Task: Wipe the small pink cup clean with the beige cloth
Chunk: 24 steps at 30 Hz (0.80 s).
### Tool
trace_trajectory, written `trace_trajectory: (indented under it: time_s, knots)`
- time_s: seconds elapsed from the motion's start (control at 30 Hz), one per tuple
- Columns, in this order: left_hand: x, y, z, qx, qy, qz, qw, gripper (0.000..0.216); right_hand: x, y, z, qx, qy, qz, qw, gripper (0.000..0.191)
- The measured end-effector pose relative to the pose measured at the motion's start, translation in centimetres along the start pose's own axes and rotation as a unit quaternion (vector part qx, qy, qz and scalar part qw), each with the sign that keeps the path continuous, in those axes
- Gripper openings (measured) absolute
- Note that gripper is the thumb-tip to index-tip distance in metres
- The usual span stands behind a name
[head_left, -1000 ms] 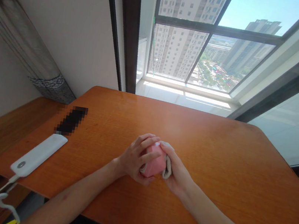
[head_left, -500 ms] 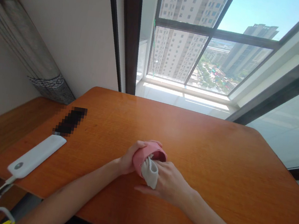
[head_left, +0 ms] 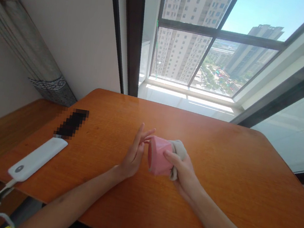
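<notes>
My right hand (head_left: 186, 172) is closed around a pink sock bundle (head_left: 158, 160), thumb across its front, with a grey sock (head_left: 180, 148) tucked in at 1 o'clock. My left hand (head_left: 133, 157), at the bundle's 9 o'clock, is spread open and empty, its fingertips brushing the pink rim. The bundle sits mid-bench (head_left: 232, 168). I judge a firm right grip would keep the roll tight. A white power bank (head_left: 37, 158) lies well off at 9 o'clock.

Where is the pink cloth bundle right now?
In the head view, mid-way across the wooden table: the right hand grips the pink cloth bundle, with the open left hand beside its left edge.
</notes>
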<state>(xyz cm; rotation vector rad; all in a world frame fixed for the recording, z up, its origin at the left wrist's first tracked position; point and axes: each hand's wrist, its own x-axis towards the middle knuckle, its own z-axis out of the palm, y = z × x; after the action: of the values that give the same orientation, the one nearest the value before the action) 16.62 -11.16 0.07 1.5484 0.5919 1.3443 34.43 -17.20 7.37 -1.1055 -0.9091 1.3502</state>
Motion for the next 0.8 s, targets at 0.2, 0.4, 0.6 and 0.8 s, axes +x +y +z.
trace_trajectory:
  time_s: [0.2,0.4,0.6,0.8]
  knots:
    - [-0.8,-0.9,-1.2,0.181,-0.161,0.238,0.941,0.076,0.3,-0.1,0.0,0.149,-0.031,0.113,0.982,0.035]
    - [-1.2,-2.0,-0.9,0.199,-0.137,0.26,0.935,0.068,-0.2,0.4,0.6,0.109,-0.056,0.104,0.987,0.039]
    - [-1.1,0.3,2.0,-0.103,-0.004,0.054,0.993,0.058,-1.3,1.4,0.7,-0.18,-0.092,-0.135,0.97,0.038]
    - [0.6,1.5,1.3,-0.342,-0.115,-0.342,0.868,0.063,-1.0,3.1,0.0,-0.502,-0.214,-0.441,0.713,0.033]
